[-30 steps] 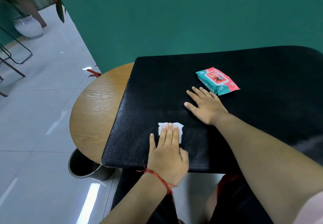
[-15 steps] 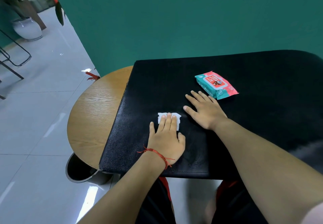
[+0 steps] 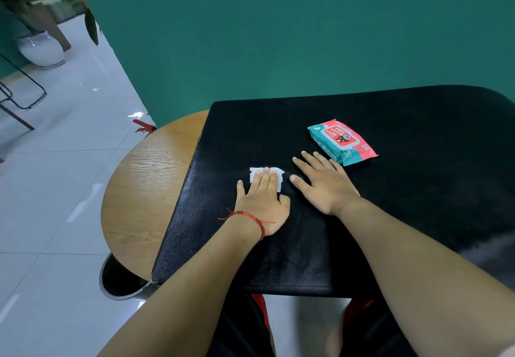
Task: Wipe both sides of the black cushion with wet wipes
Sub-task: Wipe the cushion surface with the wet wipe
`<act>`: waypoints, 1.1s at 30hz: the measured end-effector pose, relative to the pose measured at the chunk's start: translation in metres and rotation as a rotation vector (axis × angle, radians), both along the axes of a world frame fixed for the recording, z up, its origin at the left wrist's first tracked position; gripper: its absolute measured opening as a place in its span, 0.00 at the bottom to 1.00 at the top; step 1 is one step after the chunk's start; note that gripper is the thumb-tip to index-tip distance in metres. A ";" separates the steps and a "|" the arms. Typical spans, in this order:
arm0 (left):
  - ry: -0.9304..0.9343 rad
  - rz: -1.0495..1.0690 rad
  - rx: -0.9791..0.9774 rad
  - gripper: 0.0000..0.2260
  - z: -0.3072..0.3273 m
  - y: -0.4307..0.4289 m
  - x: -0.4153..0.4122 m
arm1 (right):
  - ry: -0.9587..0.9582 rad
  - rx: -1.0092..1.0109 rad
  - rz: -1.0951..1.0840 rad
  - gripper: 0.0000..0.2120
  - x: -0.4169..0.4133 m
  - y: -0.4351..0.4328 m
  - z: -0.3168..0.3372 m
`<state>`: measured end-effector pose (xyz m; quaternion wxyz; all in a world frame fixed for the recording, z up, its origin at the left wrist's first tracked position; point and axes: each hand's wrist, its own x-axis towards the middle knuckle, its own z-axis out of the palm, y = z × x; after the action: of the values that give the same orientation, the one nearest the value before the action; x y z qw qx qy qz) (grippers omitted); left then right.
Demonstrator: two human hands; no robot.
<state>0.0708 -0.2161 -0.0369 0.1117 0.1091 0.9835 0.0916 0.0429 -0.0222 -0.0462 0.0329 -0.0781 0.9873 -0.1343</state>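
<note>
The black cushion (image 3: 432, 184) lies flat on a round wooden bench (image 3: 145, 189) and covers most of it. It is a big flat slab with rounded corners, and its near edge hangs over the rim of the bench. The cover looks like grained leather or imitation leather. Near the front edge the surface shines a little, and farther back it looks matt.

The left hand (image 3: 262, 203) lies palm down on the cushion with the fingers straight and close together. It presses a white wet wipe (image 3: 280, 178) flat against the black surface. The wipe is a small folded piece with soft uneven edges, and only its far edge and right side show past the fingertips. A thin red string bracelet (image 3: 259, 221) goes around the left wrist.

The right hand (image 3: 326, 186) rests flat on the cushion just beside the left one, with the fingers spread and holding nothing. Just beyond its fingers lies a soft plastic pack of wipes (image 3: 341, 140), teal with a red label, also on the cushion.

The bench top shows a light wood grain. Under its left edge there is a round dark thing with a metal rim (image 3: 119, 281), perhaps the foot of the bench, but I cannot tell. Behind stands a smooth green wall (image 3: 278, 36). The floor (image 3: 55, 189) has glossy pale tiles, and a round white pot (image 3: 40, 50) stands far to the left.
</note>
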 end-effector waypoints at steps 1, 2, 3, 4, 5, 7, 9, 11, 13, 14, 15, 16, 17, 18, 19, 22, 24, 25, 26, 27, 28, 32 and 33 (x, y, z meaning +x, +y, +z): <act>-0.006 -0.002 -0.001 0.31 0.000 0.000 -0.004 | 0.002 -0.002 -0.001 0.33 0.000 0.000 0.000; -0.011 -0.004 -0.002 0.31 0.000 0.001 -0.007 | 0.004 -0.004 -0.003 0.33 0.000 0.000 0.000; -0.013 -0.004 -0.003 0.31 0.000 0.001 -0.011 | 0.005 -0.008 -0.006 0.32 0.000 0.000 0.000; -0.013 -0.003 -0.004 0.31 0.000 0.002 -0.015 | 0.006 -0.010 -0.010 0.32 -0.001 0.000 0.000; -0.011 -0.001 -0.006 0.31 -0.001 0.002 -0.018 | 0.006 -0.010 -0.012 0.31 -0.001 0.000 -0.001; -0.009 0.001 -0.012 0.31 -0.001 0.004 -0.027 | 0.007 -0.012 -0.014 0.31 -0.002 0.000 -0.002; -0.014 0.001 -0.011 0.30 -0.001 0.005 -0.036 | 0.004 -0.019 -0.018 0.30 -0.002 0.000 -0.003; -0.023 0.003 -0.012 0.30 0.000 0.006 -0.046 | 0.006 -0.021 -0.017 0.30 -0.003 0.000 -0.003; -0.031 0.003 -0.016 0.30 0.001 0.007 -0.056 | 0.008 -0.023 -0.017 0.29 -0.003 -0.001 -0.003; -0.038 0.003 -0.020 0.31 0.001 0.008 -0.061 | 0.009 -0.025 -0.018 0.29 -0.003 -0.001 -0.004; -0.047 0.003 -0.023 0.31 0.002 0.009 -0.067 | 0.010 -0.026 -0.018 0.29 -0.003 0.000 -0.004; -0.054 0.003 -0.025 0.31 0.002 0.010 -0.072 | 0.008 -0.025 -0.018 0.29 -0.004 0.000 -0.004; -0.057 0.003 -0.029 0.31 0.002 0.011 -0.076 | 0.004 -0.022 -0.017 0.29 -0.004 0.000 -0.004; -0.057 0.001 -0.035 0.31 0.002 0.012 -0.082 | -0.001 -0.020 -0.016 0.29 -0.006 0.000 -0.004; -0.060 0.001 -0.039 0.31 0.002 0.012 -0.085 | -0.005 -0.014 -0.013 0.29 -0.006 0.000 -0.004; -0.078 0.004 -0.048 0.30 0.004 0.013 -0.099 | 0.004 -0.011 -0.018 0.29 -0.009 -0.002 -0.003; -0.089 0.007 -0.052 0.30 0.005 0.015 -0.108 | 0.020 -0.021 -0.033 0.29 -0.014 -0.003 0.000; -0.093 0.010 -0.051 0.30 0.006 0.016 -0.113 | 0.029 -0.028 -0.039 0.28 -0.016 -0.003 0.001; -0.095 0.011 -0.052 0.30 0.006 0.017 -0.116 | 0.041 -0.031 -0.043 0.28 -0.016 -0.004 0.001; -0.095 0.013 -0.053 0.30 0.007 0.017 -0.120 | 0.058 -0.033 -0.047 0.27 -0.017 -0.005 0.001; -0.098 0.013 -0.053 0.30 0.008 0.018 -0.124 | 0.071 -0.032 -0.050 0.27 -0.018 -0.006 0.001; -0.126 0.025 -0.031 0.30 0.010 0.021 -0.141 | 0.060 0.041 -0.068 0.23 -0.038 -0.011 0.010; -0.128 0.025 -0.025 0.30 0.010 0.022 -0.145 | 0.062 0.062 -0.077 0.22 -0.043 -0.015 0.011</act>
<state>-0.0742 -0.1942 -0.0265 0.1747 0.0893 0.9766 0.0877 0.0000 -0.0369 -0.0349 -0.0004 -0.0433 0.9938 -0.1024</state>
